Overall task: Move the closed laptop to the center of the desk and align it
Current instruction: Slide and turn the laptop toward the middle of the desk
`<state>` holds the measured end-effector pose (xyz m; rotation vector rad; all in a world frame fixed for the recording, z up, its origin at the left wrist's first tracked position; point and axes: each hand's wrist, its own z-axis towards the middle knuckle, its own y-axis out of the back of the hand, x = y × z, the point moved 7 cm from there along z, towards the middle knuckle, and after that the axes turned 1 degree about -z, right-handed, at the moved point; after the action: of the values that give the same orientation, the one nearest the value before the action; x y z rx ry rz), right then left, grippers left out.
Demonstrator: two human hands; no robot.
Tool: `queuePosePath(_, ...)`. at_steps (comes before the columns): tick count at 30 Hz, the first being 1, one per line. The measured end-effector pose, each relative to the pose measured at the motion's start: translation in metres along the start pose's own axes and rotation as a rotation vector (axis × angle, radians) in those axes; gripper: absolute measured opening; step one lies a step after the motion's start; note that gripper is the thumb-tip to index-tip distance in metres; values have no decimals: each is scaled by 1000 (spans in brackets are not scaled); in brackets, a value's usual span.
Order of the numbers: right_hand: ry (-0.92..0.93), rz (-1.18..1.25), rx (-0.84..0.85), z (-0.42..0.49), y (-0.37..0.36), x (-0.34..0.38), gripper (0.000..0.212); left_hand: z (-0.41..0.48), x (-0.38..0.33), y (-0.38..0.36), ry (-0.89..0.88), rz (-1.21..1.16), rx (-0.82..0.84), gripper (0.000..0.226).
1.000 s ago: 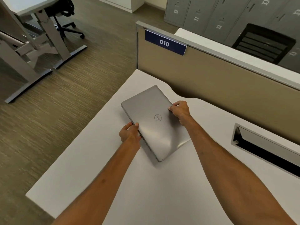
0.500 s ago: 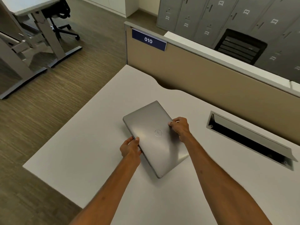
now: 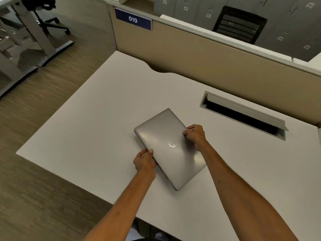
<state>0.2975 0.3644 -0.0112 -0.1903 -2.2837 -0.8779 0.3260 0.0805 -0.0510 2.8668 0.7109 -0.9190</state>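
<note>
The counter runs off the right edge; the laptop logo is blurred, perhaps unreadable; fingers under it hidden.

tan divider panel behind with a blue 010 sign, open cable slot nearby, grey lockers, black mesh chair, office chair sat way off left

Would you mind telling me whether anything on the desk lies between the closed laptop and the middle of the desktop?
Nothing visible does. The laptop, gripped by the left hand and right hand, sits on bare white desk. The only nearby feature is the cable slot, farther back toward the partition.
</note>
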Motion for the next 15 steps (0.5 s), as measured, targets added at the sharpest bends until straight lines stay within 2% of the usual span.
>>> queuePosePath(15,-94,9,-45,-10,81,-132,20,-53,125,-6,27,89,-23,42)
